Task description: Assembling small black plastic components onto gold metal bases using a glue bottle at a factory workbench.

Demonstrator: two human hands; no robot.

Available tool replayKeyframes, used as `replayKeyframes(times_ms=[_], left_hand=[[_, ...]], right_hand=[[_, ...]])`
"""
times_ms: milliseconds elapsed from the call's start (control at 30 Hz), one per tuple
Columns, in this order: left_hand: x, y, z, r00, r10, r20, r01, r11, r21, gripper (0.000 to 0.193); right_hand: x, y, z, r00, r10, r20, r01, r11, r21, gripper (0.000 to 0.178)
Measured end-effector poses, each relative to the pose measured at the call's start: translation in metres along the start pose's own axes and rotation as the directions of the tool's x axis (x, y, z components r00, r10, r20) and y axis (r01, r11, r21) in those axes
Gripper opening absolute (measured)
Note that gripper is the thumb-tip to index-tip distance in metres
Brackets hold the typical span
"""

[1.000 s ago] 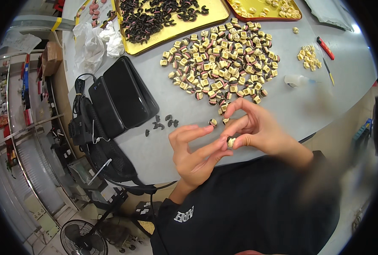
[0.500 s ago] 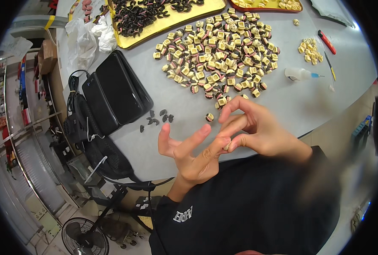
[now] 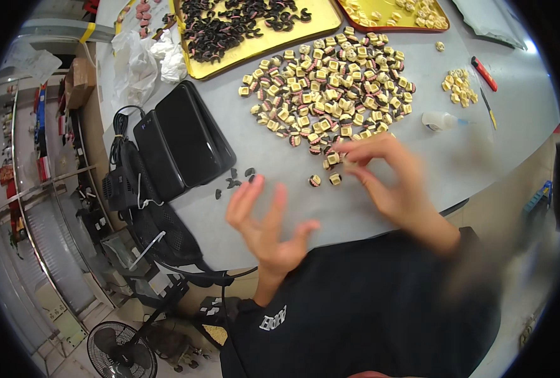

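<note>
My right hand (image 3: 390, 179) is at the near edge of a heap of small cream-and-black pieces (image 3: 330, 94), many with a hollow square on one side and a pink band. Its thumb and forefinger pinch what looks like one such small cream piece, mostly hidden by the fingertips. Below the heap, two loose pieces lie apart, one of them a cream piece (image 3: 335, 179) just left of the right thumb. My left hand (image 3: 267, 233) is raised over the table with fingers spread and holds nothing. Its fingertips come close to several small black curved bits (image 3: 232, 183).
At the back are a yellow tray (image 3: 213, 69) of black curved parts and a red-rimmed tray (image 3: 387, 29) of cream parts. A black folded device (image 3: 182, 138) stands left. On the right lie a needle-tipped bottle (image 3: 440, 121), a red-handled cutter (image 3: 484, 74) and small cream parts (image 3: 459, 88).
My hands have come apart. The right has moved up to the heap with the small piece; the left has spread its fingers and shifted slightly left. A second loose piece lies below the heap.
</note>
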State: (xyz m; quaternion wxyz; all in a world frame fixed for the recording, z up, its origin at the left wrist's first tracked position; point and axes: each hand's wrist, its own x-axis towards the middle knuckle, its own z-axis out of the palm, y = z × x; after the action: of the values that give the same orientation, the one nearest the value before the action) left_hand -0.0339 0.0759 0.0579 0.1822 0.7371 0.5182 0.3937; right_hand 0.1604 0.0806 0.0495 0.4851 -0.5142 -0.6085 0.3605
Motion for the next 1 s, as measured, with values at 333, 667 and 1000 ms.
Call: replayKeyframes(times_ms=[333,667,1000], left_hand=[[0.001,-0.033,-0.007,0.984,-0.179,-0.023,0.175,0.920,0.350,0.026],[-0.004,-0.025,-0.021,0.972,-0.218,-0.088,0.202,0.966,-0.160,0.013],[-0.009,-0.018,0.001,0.874,-0.452,0.179,0.389,0.430,-0.814,0.017]], right_hand=[[0.011,-0.005,0.007,0.953,-0.190,-0.236,0.124,0.956,-0.266,0.031],[-0.031,0.002,-0.029,0.645,-0.649,-0.403,0.557,0.760,-0.334,0.036],[-0.027,0.035,-0.065,0.784,0.024,-0.621,-0.189,0.961,-0.201,0.039]])
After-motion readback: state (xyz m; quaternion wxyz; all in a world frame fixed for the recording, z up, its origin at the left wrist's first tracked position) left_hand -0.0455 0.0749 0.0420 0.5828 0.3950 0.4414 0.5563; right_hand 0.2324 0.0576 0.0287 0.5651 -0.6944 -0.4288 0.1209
